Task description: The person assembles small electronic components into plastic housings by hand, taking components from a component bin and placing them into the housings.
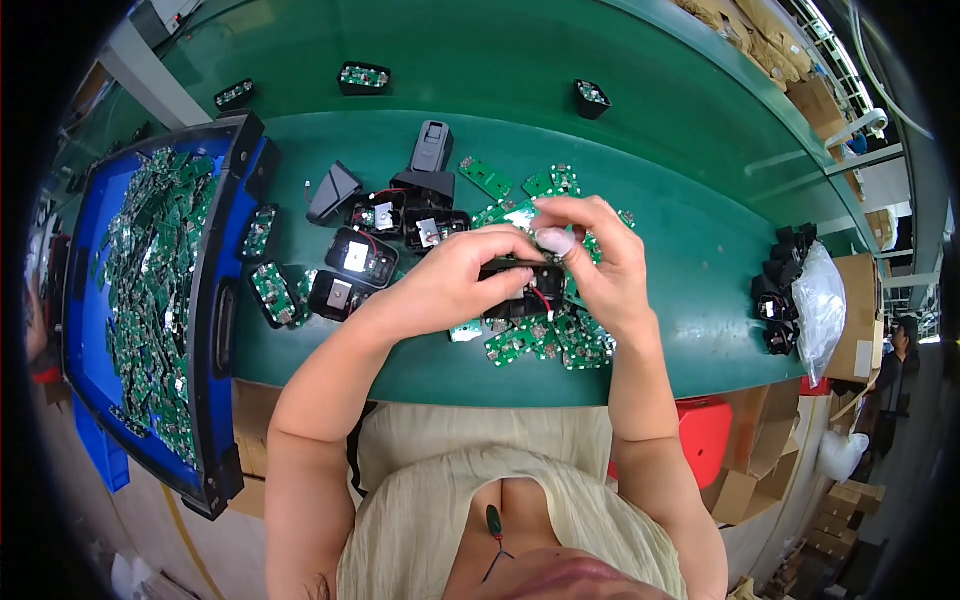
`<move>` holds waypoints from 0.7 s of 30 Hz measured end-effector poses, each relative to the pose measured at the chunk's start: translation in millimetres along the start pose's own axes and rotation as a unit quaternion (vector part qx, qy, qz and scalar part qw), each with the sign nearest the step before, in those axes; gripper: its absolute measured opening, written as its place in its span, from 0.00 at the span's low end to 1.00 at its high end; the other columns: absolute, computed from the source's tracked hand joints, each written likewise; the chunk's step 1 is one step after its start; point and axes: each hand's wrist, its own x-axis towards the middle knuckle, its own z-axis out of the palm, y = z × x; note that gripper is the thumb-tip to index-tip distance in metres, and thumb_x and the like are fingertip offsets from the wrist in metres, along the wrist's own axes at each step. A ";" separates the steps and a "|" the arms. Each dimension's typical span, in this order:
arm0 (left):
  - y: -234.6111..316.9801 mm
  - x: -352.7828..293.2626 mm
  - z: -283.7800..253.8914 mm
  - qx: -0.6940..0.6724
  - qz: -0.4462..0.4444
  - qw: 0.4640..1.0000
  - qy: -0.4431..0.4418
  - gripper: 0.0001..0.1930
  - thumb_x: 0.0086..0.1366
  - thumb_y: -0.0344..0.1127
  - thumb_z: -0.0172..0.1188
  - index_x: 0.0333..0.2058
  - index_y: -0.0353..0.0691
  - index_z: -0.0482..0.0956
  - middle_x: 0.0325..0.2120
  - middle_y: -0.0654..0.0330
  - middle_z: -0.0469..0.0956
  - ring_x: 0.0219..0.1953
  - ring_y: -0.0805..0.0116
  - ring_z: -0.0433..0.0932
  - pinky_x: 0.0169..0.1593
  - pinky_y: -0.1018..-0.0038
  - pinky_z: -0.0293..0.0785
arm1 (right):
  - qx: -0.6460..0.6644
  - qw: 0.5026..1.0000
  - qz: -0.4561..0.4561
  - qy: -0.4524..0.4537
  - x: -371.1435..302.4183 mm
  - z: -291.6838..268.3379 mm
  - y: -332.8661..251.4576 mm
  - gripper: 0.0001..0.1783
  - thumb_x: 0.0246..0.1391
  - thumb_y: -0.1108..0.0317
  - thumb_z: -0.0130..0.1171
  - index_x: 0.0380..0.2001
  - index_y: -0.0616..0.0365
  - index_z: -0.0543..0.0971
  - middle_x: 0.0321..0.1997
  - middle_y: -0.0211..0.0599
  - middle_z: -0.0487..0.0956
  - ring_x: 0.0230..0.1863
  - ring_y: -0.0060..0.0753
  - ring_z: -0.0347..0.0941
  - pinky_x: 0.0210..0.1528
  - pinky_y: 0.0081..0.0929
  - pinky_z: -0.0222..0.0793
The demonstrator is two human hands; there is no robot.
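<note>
A black plastic housing [520, 303] with a red wire and a small white plug sits in the middle of the green table. My left hand [470, 272] is closed on its left side, thumb over the open top. My right hand [607, 255] is bent in a pinch at the housing's far right edge, a whitish cover on one fingertip; what it pinches is hidden. Loose green circuit boards [545, 340] lie under and around both hands. To the left stand several open black housings [362, 257] with silvery metal plates inside, next to a grey-black casing [431, 148].
A blue tray with a black rim [226, 330], heaped with circuit boards [155, 280], stands at the left. Filled housings [363, 78] line the far edge. At the right are black parts [775, 290], a clear plastic bag [820, 310] and a cardboard box [856, 320]. A red stool [703, 440] is below.
</note>
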 end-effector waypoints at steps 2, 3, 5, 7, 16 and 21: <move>-1.7 0.8 6.5 -0.206 -0.103 0.971 0.058 0.09 0.61 0.27 0.50 0.40 0.33 0.72 0.36 0.61 0.74 0.36 0.73 0.74 0.41 0.78 0.70 | 0.046 0.994 -0.009 0.100 -2.1 5.4 13.3 0.12 0.49 0.75 0.55 0.40 0.60 0.74 0.36 0.34 0.76 0.34 0.23 0.71 0.32 0.17 0.66; 1.0 4.1 5.2 -0.270 -0.139 0.950 0.074 0.10 0.62 0.27 0.50 0.42 0.32 0.71 0.33 0.59 0.75 0.32 0.72 0.76 0.34 0.78 0.73 | 0.091 0.986 0.058 0.124 -3.0 5.4 10.2 0.11 0.51 0.74 0.55 0.40 0.61 0.74 0.36 0.33 0.76 0.34 0.22 0.71 0.31 0.16 0.66; 11.1 6.7 4.9 -0.377 -0.136 0.905 0.142 0.12 0.63 0.30 0.50 0.43 0.33 0.71 0.31 0.58 0.75 0.29 0.73 0.76 0.29 0.79 0.74 | 0.185 0.962 0.177 0.098 -8.0 1.9 9.1 0.10 0.53 0.72 0.53 0.40 0.62 0.72 0.35 0.32 0.75 0.32 0.21 0.71 0.29 0.15 0.67; 7.1 5.9 5.0 -0.390 -0.127 0.895 0.175 0.12 0.64 0.32 0.50 0.44 0.33 0.70 0.32 0.59 0.75 0.28 0.75 0.75 0.29 0.79 0.74 | 0.255 0.936 0.244 0.011 -12.0 3.2 11.9 0.08 0.54 0.74 0.52 0.38 0.63 0.71 0.31 0.32 0.75 0.29 0.20 0.72 0.25 0.16 0.67; -0.7 7.1 14.7 -0.291 -0.141 0.905 0.276 0.10 0.65 0.32 0.45 0.42 0.33 0.67 0.29 0.58 0.75 0.25 0.72 0.76 0.25 0.79 0.73 | 0.244 0.938 0.187 0.161 -14.0 6.6 16.2 0.08 0.55 0.77 0.48 0.39 0.64 0.68 0.33 0.35 0.73 0.30 0.23 0.72 0.29 0.18 0.70; -8.3 7.4 15.7 -0.220 -0.140 0.915 0.309 0.09 0.65 0.31 0.46 0.40 0.34 0.68 0.28 0.61 0.73 0.23 0.77 0.74 0.22 0.82 0.72 | 0.275 0.948 0.111 0.120 -22.6 10.9 -6.5 0.09 0.55 0.76 0.51 0.40 0.64 0.72 0.34 0.33 0.72 0.28 0.19 0.70 0.27 0.14 0.67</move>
